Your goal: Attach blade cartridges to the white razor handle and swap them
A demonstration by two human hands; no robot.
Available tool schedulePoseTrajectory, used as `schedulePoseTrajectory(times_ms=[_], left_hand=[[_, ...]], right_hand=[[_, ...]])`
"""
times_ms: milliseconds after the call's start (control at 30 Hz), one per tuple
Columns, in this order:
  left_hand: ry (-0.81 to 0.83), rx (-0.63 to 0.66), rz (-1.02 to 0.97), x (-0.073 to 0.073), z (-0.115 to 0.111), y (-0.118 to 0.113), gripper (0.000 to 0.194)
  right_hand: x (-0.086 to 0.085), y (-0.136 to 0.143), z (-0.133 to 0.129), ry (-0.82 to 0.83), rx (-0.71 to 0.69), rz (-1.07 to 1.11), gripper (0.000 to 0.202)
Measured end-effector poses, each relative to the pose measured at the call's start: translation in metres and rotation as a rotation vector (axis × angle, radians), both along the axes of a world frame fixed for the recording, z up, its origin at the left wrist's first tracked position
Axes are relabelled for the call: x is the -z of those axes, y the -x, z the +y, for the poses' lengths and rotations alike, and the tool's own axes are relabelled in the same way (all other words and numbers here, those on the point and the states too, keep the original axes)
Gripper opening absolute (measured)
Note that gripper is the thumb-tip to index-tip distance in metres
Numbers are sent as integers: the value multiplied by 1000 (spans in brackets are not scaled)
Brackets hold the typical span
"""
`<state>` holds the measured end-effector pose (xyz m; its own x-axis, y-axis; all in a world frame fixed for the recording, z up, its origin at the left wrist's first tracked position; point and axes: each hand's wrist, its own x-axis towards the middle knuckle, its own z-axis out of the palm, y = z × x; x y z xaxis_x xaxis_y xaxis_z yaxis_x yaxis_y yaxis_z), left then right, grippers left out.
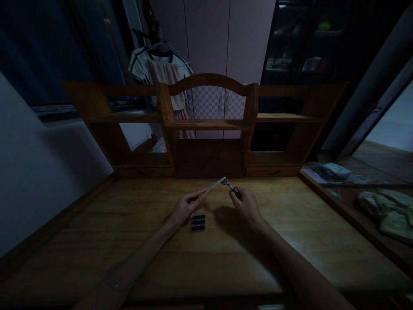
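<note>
In the head view, my left hand (187, 206) is closed on a slim white stick (213, 186), shaped like a toothbrush, that slants up to the right. Its far end meets the metal head of a razor (232, 188). The razor's black handle is gripped in my right hand (248, 207), with the head pointing up and left. Both hands are raised over the wooden desk (155, 262). Below and between them, nearer the left hand, lies a small stack of dark bars (198, 223), perhaps razor cartridges. Dim light hides their detail.
A wooden shelf unit (208, 125) stands along the desk's back edge. To the left is a pale wall (48, 159). Past the right edge lie a plastic bag (335, 170) and pale green cloth (393, 211). Clothes (164, 73) hang behind the shelf.
</note>
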<state>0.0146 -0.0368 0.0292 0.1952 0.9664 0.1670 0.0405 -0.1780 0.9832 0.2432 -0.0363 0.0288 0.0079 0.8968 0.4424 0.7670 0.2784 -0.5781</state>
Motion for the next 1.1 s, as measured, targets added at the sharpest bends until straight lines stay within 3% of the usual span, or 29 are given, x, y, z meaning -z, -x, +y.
schedulePoseTrajectory(times_ms=[100,200,367,633,800,1100], left_hand=[[-22,-19,5,0,0,0,46],[8,-70,-25,0,2,2,53],[41,15,-24,-1,1,2,49],[134,29,-104,0,-1,0,55],[88,-9,-156,-1,-1,-1,57],[83,-15,-62,0,0,-1,56]], right_hand=[[1,-1,1,-6,-2,3,28],[0,0,1,-17,-7,6,27],[-2,0,-1,-25,-4,10,28],[-2,-2,1,-1,8,17,28],[-1,0,0,-14,5,12,28],[-5,1,-2,-29,-3,28,29]])
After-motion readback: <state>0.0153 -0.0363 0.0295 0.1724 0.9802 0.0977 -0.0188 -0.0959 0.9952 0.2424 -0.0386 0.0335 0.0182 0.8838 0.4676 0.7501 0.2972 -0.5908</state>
